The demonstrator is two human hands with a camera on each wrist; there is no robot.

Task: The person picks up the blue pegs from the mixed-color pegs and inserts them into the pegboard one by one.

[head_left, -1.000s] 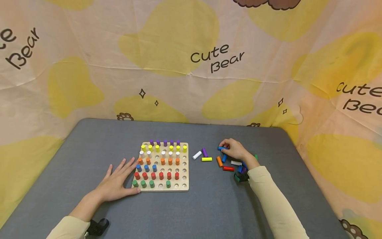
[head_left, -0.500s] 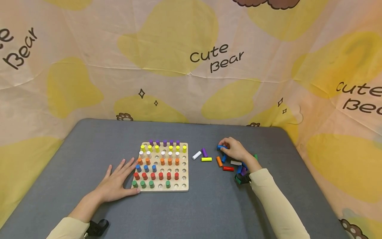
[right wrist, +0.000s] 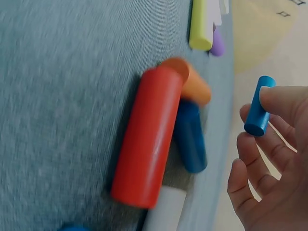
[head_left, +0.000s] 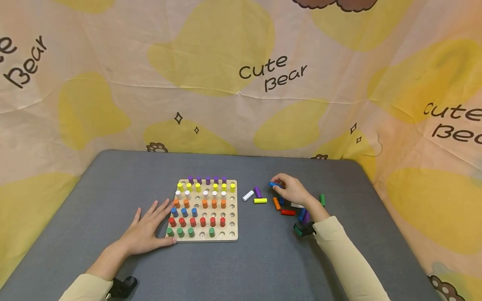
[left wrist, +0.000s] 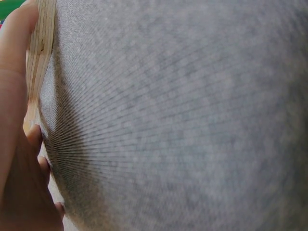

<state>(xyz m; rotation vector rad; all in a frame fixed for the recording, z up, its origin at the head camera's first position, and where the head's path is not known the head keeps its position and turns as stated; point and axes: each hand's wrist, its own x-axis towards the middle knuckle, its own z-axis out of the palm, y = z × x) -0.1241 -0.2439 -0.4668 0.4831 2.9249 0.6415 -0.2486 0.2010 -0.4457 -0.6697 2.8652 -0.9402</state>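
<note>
A square wooden pegboard lies left of the table's middle, with rows of purple, yellow, white, orange, blue, red and green pegs and some bare holes at the right. My left hand rests flat at its left edge, fingers spread and thumb at the near corner; the left wrist view shows the thumb against the wooden edge. To the right of the board, my right hand pinches a blue peg between thumb and fingers, above the loose pegs.
Loose pegs lie right of the board: a white peg, a purple peg, a yellow peg, an orange peg, a red peg and several more under the right forearm. A green peg lies farther right. Printed cloth hangs behind the table.
My right hand has lifted slightly and shifted left with the blue peg, which has turned in the fingers. The left hand and the pegboard stay put.
</note>
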